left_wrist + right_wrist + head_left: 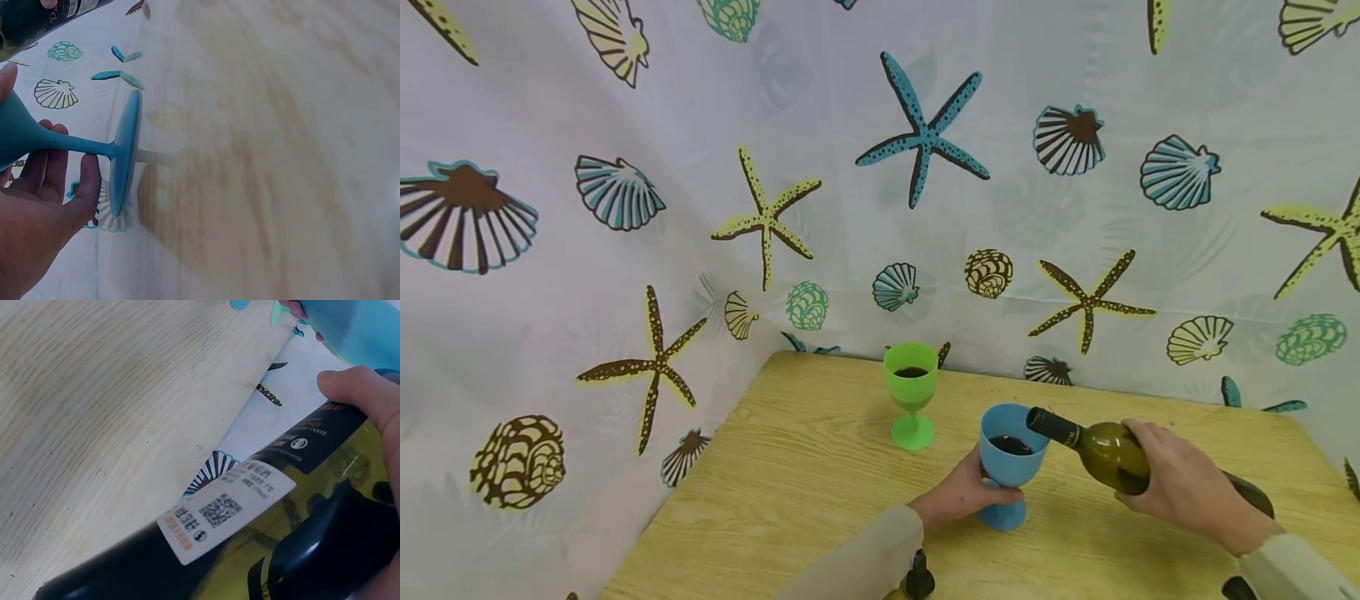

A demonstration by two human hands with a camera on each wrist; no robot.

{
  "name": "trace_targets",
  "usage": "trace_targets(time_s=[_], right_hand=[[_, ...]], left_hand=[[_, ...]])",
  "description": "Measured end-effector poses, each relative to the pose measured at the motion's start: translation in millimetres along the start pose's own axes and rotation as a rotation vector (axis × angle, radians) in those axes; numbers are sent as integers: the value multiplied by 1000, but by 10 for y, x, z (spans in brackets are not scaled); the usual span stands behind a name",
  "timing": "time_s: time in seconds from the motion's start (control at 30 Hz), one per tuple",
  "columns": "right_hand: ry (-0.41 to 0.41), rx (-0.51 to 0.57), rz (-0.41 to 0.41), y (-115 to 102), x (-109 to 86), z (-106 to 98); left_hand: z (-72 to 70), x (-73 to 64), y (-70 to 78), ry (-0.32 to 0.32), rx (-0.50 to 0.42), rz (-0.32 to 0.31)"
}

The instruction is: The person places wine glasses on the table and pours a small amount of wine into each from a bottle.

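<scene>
My left hand (957, 497) holds a blue plastic goblet (1009, 473) by its stem, just under the bowl. Dark liquid (1011, 446) lies in that bowl. In the left wrist view, the fingers and thumb wrap the stem, and the goblet's round foot (125, 153) is close over the table. With its fingers around the body, my right hand (1187, 482) grips a green glass wine bottle (1108, 456). The bottle is tilted nearly flat, its dark neck pointing left and its mouth at the goblet's right rim. A white label (226, 511) shows in the right wrist view.
Behind and left of the blue goblet stands a green goblet (912, 392), also with dark liquid in it. The wood-grain table (790, 467) meets a white curtain (842, 208) printed with shells and starfish at its back and left edges.
</scene>
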State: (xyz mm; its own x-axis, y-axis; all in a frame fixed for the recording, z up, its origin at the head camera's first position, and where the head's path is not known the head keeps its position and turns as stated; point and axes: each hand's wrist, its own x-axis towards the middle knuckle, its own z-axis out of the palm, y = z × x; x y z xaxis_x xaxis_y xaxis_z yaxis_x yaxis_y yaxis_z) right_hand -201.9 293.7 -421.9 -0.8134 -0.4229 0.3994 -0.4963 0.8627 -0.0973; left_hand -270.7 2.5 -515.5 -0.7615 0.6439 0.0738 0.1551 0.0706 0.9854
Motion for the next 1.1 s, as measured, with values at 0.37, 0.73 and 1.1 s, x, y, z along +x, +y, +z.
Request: trace_targets(time_s=[0.37, 0.73, 1.1], right_hand=[[-27, 45, 64, 22, -83, 49], [-43, 76, 137, 59, -219, 103], [-38, 92, 169, 117, -277, 122]], left_hand=[[10, -3, -1, 13, 5, -7], [2, -9, 8, -1, -11, 8], [23, 7, -5, 26, 0, -1]])
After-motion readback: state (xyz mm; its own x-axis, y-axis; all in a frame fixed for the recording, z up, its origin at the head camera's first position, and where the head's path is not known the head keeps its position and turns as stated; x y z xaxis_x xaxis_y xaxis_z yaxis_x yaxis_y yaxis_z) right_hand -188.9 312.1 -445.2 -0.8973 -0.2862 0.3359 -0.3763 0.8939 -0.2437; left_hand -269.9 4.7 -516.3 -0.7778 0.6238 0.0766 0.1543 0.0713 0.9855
